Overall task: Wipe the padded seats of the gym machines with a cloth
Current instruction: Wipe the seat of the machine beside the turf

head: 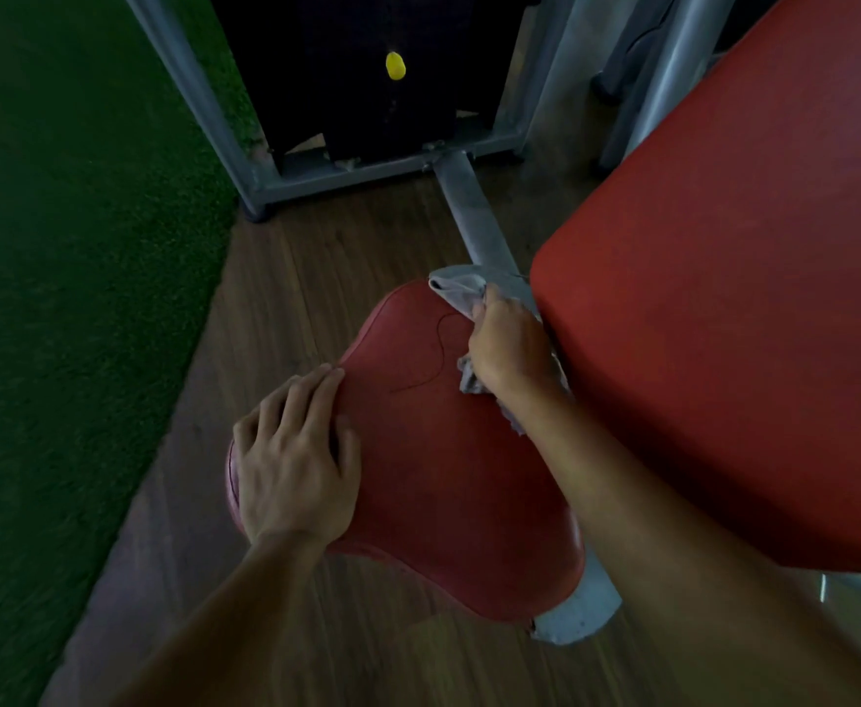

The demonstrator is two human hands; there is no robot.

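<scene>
Head view: a red padded seat (444, 451) is seen from above, with a grey cloth (461, 290) bunched under the right hand (510, 349) at the seat's far, narrow end, close against the lower edge of the large red back pad (724, 298). The cloth is gripped by curled fingers, and loose ends are seen ahead of the knuckles and behind the wrist. The left hand (291, 451) is laid flat on the near left edge of the seat, fingers slightly spread and relaxed, with nothing held; the seat appears to be steadied by it.

Several risks can be judged from this. Because the cloth is wadded rather than spread, only a narrow strip is likely to be covered by each pass. Patches of the pad could be left unwiped, above all the part covered by the left hand. The gap between seat and back pad is tight, so the knuckles could be scraped. A trailing end of the cloth could also be caught there, or on the grey frame tube (474, 216) beyond the seat's tip. A thin dark curved line is visible on the upholstery near the cloth. Whether it is a crack, a seam or a stray thread cannot be told, but a tear could be widened by hard rubbing. Remaining dirt is made hard to judge by the dim lighting.
</scene>
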